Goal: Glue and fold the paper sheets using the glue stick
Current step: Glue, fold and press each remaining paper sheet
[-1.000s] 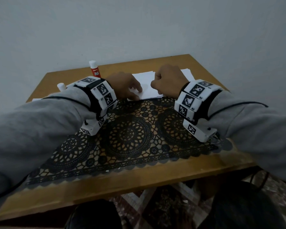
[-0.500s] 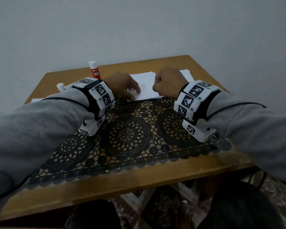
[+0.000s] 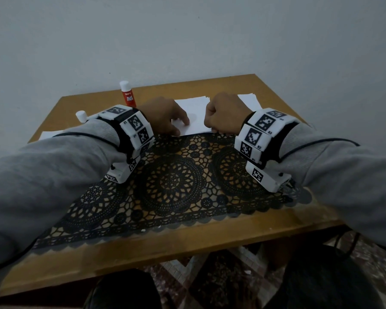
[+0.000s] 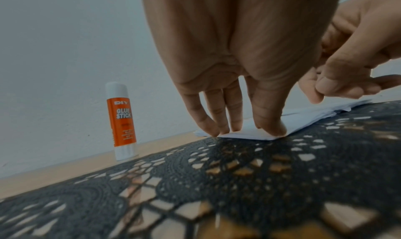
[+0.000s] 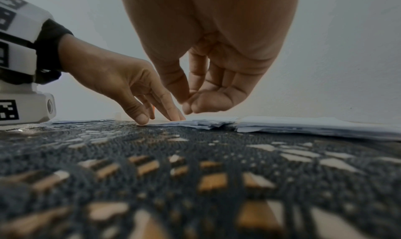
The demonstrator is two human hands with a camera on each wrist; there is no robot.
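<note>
While the head view shows both hands at the paper stack (image 3: pixel 193 112), glue stick (image 3: pixel 127 94) upright behind. Left-wrist view: left hand (image 4: pixel 234 71) presses, fingers straight. Right-wrist view: right hand (image 5: pixel 208 67) hovers, fingers curled, empty. Peel one sheet only.

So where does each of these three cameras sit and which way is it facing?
Head: looks forward and down over the table; shows both sleeves, left hand, right hand.
Left wrist: low over the mat, looks along left fingers pressing paper.
Right wrist: low, looks along curled right fingers.
Shared: glue stick in head and left wrist.
</note>
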